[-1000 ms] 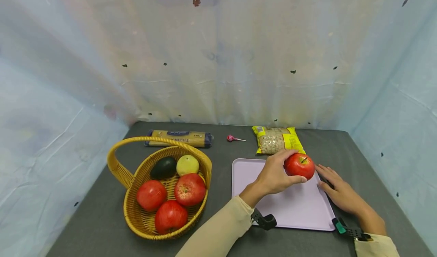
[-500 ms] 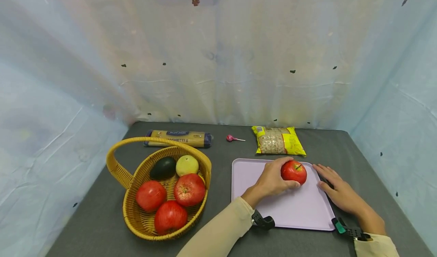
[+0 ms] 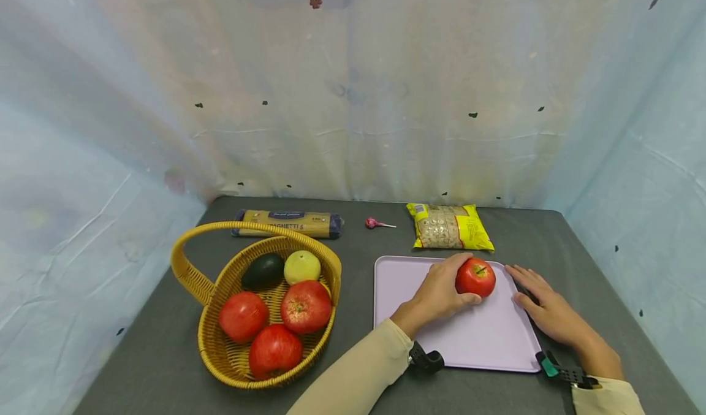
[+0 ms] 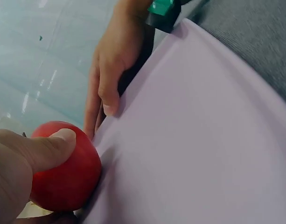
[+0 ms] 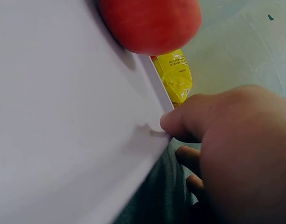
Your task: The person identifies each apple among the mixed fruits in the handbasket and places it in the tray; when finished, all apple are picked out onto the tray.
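Observation:
My left hand [image 3: 441,289] holds a red apple [image 3: 477,278] on the far right part of a lilac tray [image 3: 485,341]. In the left wrist view the thumb lies across the side of the apple [image 4: 68,172], whose underside is right at the tray surface. My right hand [image 3: 551,308] rests beside the tray's right edge with its fingers extended. In the right wrist view its thumb [image 5: 180,122] touches the tray rim, while the other fingers stay outside the edge, partly hidden.
A yellow wicker basket [image 3: 205,341] with several fruits, red, green and dark, stands on the left. Behind lie a spaghetti pack [image 3: 298,224], a lollipop [image 3: 372,223] and a yellow bag of oat-like flakes [image 3: 449,227]. Pale curtains [image 3: 353,96] surround the grey table [image 3: 358,341].
My left hand has lowered the apple onto the tray, moving slightly left, and still grips it there. The right hand has barely moved.

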A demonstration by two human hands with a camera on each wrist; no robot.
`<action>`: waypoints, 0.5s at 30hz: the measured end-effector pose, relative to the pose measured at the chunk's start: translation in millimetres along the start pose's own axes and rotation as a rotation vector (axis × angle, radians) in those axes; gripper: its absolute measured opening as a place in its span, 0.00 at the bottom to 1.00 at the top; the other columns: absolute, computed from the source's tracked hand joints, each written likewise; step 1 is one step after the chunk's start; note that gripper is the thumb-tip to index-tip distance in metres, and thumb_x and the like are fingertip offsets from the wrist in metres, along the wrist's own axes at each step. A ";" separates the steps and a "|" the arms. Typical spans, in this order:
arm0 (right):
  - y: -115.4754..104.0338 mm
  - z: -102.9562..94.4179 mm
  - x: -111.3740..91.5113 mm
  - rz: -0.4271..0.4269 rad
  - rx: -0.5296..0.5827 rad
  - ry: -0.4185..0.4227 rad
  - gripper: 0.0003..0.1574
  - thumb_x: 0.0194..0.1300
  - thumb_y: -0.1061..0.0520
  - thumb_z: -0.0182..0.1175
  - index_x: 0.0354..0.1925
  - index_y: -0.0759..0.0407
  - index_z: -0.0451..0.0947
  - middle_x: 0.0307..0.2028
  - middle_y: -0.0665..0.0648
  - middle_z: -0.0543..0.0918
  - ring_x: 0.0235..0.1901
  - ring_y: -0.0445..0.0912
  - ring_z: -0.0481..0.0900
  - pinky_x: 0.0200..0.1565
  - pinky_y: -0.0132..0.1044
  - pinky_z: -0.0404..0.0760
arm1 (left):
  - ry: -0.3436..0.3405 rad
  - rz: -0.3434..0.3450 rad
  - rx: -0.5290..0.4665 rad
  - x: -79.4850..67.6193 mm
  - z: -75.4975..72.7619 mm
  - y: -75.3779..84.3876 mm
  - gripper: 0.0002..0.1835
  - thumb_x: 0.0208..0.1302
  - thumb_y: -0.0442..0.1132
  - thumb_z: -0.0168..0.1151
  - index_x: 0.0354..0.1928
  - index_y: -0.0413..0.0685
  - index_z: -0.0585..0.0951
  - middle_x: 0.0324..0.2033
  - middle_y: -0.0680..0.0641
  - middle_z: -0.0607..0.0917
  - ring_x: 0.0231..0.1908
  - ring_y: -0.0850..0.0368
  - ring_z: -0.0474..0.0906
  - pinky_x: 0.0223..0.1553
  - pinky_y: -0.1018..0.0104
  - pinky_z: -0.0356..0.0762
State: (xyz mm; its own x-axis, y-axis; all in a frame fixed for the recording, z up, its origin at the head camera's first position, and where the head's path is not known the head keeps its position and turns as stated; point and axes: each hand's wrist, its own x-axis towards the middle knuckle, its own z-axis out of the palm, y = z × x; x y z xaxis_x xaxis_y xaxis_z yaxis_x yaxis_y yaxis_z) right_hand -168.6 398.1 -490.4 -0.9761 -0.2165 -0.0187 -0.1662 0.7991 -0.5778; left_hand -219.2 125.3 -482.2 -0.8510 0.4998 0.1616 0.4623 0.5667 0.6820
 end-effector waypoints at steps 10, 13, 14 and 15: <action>-0.3 -0.4 -0.7 -0.005 0.004 -0.003 0.41 0.85 0.52 0.55 0.87 0.58 0.56 0.81 0.79 0.58 0.80 0.83 0.46 0.67 0.91 0.50 | 0.046 0.024 0.046 -3.4 -9.9 12.3 0.49 0.63 0.57 0.82 0.82 0.54 0.69 0.79 0.53 0.74 0.76 0.57 0.74 0.74 0.65 0.76; 1.6 0.0 0.0 -0.011 0.004 0.001 0.41 0.86 0.52 0.55 0.87 0.58 0.56 0.81 0.79 0.58 0.80 0.83 0.45 0.67 0.91 0.49 | 0.072 0.062 -0.017 -10.0 -22.4 25.9 0.49 0.63 0.58 0.81 0.81 0.55 0.69 0.78 0.53 0.75 0.73 0.58 0.77 0.67 0.70 0.81; 2.0 0.1 -0.2 -0.013 0.005 0.004 0.41 0.86 0.52 0.55 0.87 0.58 0.56 0.81 0.79 0.58 0.80 0.83 0.45 0.67 0.91 0.49 | 0.070 0.078 -0.056 -13.5 -27.4 31.1 0.48 0.63 0.58 0.81 0.81 0.55 0.70 0.77 0.54 0.77 0.71 0.58 0.79 0.64 0.72 0.82; 2.5 0.1 -0.3 -0.014 0.006 0.006 0.41 0.85 0.52 0.55 0.87 0.58 0.56 0.81 0.79 0.58 0.80 0.83 0.45 0.67 0.91 0.49 | 0.065 0.097 -0.103 -17.5 -32.4 36.3 0.48 0.63 0.57 0.81 0.81 0.56 0.70 0.75 0.54 0.78 0.69 0.58 0.80 0.61 0.73 0.83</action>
State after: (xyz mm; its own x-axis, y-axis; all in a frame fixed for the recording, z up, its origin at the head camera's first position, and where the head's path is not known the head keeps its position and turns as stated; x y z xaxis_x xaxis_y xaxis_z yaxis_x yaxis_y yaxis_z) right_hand -168.8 400.1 -492.0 -0.9745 -0.2241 -0.0057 -0.1789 0.7925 -0.5830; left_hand -195.6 115.9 -437.1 -0.8196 0.5032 0.2738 0.5178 0.4463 0.7299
